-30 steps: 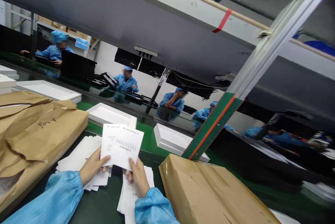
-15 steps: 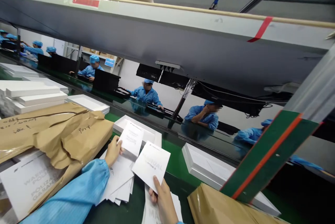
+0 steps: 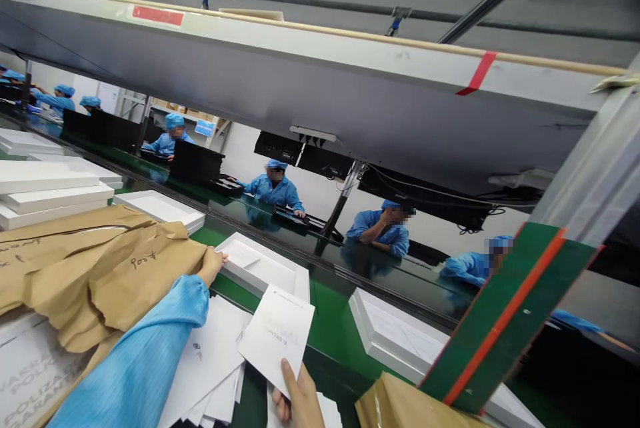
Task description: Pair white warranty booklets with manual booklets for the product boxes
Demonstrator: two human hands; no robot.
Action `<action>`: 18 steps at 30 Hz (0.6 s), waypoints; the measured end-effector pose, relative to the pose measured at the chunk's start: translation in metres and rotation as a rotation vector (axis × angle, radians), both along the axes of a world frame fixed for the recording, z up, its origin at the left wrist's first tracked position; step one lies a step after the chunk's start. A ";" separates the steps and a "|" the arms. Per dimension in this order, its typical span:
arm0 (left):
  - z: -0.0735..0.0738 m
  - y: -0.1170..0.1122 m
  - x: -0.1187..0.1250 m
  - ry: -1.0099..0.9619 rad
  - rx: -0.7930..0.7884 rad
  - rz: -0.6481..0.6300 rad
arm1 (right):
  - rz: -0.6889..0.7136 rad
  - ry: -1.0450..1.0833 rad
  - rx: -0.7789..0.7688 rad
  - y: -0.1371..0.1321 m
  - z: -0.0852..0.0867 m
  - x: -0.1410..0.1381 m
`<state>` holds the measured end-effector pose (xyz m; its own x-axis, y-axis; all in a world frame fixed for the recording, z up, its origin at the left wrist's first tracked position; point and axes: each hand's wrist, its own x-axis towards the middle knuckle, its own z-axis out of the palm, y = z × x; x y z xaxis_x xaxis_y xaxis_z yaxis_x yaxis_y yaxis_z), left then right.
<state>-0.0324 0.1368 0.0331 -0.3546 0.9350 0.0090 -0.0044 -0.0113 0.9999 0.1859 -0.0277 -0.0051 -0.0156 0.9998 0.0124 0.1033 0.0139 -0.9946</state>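
My left hand (image 3: 212,265), in a blue sleeve, has its fingers closed on the near left corner of a shallow white box (image 3: 295,279). A white piece lies inside that box at its left end. In my right hand (image 3: 299,396) is a white manual booklet (image 3: 278,335), pinched by its lower edge with the thumb on top. Loose white booklets (image 3: 207,355) are fanned out below my left hand. Another stack (image 3: 329,413) lies partly hidden under my right hand. Left of my sleeve, a torn brown paper package (image 3: 123,265) shows printed warranty booklets (image 3: 37,375) inside.
Another open white box (image 3: 390,341) rests on the green belt (image 3: 333,321) to the right. White boxes (image 3: 55,198) are stacked at left. A brown package (image 3: 400,408) and a green-and-orange post (image 3: 510,315) stand at right. A shelf hangs overhead; co-workers sit across the line.
My left hand has let go of its booklet and moved up and left to the white box's corner. The right hand still holds its booklet, slightly lower. The view has shifted a little.
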 end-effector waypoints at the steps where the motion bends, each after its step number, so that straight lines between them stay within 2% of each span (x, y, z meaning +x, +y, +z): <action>1: -0.002 0.000 0.001 0.010 0.030 0.010 | 0.001 -0.006 -0.001 0.000 0.000 0.000; 6: -0.012 -0.012 0.011 0.155 0.152 -0.007 | -0.004 0.011 -0.018 0.001 -0.004 -0.001; 9: -0.017 -0.031 0.015 0.273 0.215 -0.057 | -0.068 0.045 0.035 -0.001 -0.007 -0.002; 11: -0.022 -0.049 0.016 0.339 0.244 -0.108 | -0.114 0.015 0.098 -0.001 -0.002 0.000; 14: -0.031 -0.078 0.019 0.476 0.245 -0.194 | -0.122 -0.124 0.194 0.011 0.022 0.007; 15: -0.033 -0.087 0.021 0.599 0.231 -0.212 | -0.135 -0.195 0.223 0.020 0.034 0.009; 18: -0.036 -0.104 0.026 0.917 0.203 -0.221 | -0.291 -0.526 0.285 0.061 0.068 0.012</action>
<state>-0.0061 0.0325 -0.0028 0.0547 0.9300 0.3636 0.7549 -0.2769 0.5945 0.1975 0.0333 0.0625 0.1780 0.9229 0.3414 0.6129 0.1675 -0.7722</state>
